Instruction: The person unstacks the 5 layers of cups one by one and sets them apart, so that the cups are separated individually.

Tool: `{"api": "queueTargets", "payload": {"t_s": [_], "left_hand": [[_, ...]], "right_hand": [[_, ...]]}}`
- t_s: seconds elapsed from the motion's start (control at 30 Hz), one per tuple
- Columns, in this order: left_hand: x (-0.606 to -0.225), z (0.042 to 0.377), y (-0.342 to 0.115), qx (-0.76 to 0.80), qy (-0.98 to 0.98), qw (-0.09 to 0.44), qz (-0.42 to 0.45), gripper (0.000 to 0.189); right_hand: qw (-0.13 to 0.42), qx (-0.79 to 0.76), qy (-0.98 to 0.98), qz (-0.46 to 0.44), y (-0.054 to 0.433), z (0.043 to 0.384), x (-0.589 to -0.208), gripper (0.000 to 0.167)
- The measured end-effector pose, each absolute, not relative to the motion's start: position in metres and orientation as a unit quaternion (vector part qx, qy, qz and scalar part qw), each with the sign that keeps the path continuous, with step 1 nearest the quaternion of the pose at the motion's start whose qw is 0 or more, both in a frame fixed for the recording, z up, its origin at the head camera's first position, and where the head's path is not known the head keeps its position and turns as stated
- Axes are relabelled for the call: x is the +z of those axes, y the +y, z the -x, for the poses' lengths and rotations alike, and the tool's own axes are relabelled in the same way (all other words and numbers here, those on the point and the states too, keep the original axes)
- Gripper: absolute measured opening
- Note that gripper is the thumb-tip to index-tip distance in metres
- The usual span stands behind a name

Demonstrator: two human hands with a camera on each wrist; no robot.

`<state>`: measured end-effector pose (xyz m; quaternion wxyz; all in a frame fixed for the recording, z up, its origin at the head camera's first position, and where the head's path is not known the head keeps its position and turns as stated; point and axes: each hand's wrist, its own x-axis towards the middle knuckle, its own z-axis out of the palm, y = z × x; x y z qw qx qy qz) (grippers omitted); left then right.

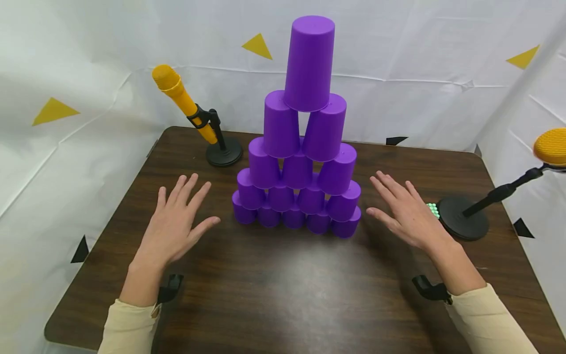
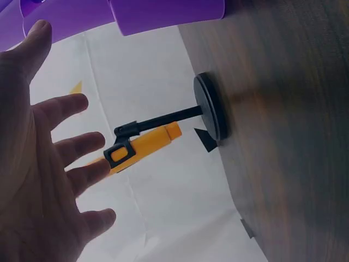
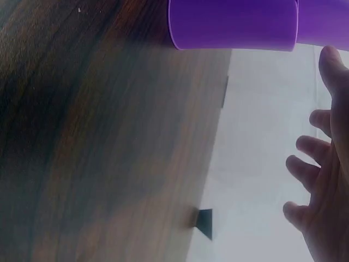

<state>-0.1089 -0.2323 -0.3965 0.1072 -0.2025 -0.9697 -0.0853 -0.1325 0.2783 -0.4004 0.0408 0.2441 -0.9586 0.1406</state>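
A pyramid of upside-down purple cups (image 1: 297, 162) stands on the dark wooden table, five tiers tall, with a single cup (image 1: 310, 64) on top. To its left my left hand (image 1: 170, 228) hovers palm down, fingers spread and holding nothing. On the pyramid's other side my right hand (image 1: 407, 214) is held in the same way, its thumb toward the lower cups and apart from them. Purple cups (image 2: 169, 15) also edge into the left wrist view beyond the thumb. In the right wrist view, a bottom-corner cup (image 3: 234, 24) shows near the right thumb.
A yellow microphone (image 1: 179, 96) leans in a black stand (image 1: 224, 151) at the back left. Another stand (image 1: 464, 219) with a yellow head (image 1: 551, 146) is at the right, beside a small green beaded thing (image 1: 433, 210). White sheeting (image 1: 398, 39) with yellow and black triangles surrounds the table (image 1: 287, 295).
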Motion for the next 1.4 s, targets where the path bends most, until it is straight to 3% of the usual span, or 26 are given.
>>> {"api": "queueTargets", "payload": {"t_s": [0.1, 0.23, 0.37, 0.5, 0.7, 0.87, 1.17, 1.4], "left_hand": [[-0.391, 0.113, -0.23, -0.12, -0.955, 0.142, 0.231, 0.072], [-0.372, 0.122, -0.219, -0.207, -0.904, 0.237, 0.289, 0.062], [-0.332, 0.132, -0.194, -0.303, -0.834, 0.323, 0.33, 0.053], [-0.283, 0.142, -0.165, -0.367, -0.78, 0.359, 0.357, 0.05], [-0.217, 0.152, -0.124, -0.41, -0.768, 0.32, 0.374, 0.057], [-0.186, 0.161, -0.095, -0.424, -0.788, 0.264, 0.36, 0.068], [-0.174, 0.181, -0.069, -0.458, -0.791, 0.21, 0.348, 0.074], [-0.177, 0.185, -0.069, -0.467, -0.786, 0.21, 0.346, 0.066]], "right_hand": [[0.026, 0.17, -0.956, -0.239, 0.278, 0.13, -0.402, 0.073], [-0.013, 0.246, -0.945, -0.217, 0.277, 0.126, -0.408, 0.074], [-0.035, 0.311, -0.926, -0.211, 0.273, 0.123, -0.42, 0.085], [-0.036, 0.347, -0.909, -0.228, 0.268, 0.123, -0.435, 0.097], [-0.059, 0.383, -0.897, -0.215, 0.259, 0.12, -0.453, 0.103], [-0.054, 0.398, -0.895, -0.193, 0.253, 0.118, -0.463, 0.103], [-0.019, 0.417, -0.889, -0.188, 0.243, 0.115, -0.474, 0.088], [-0.011, 0.417, -0.89, -0.186, 0.239, 0.117, -0.474, 0.076]]}}
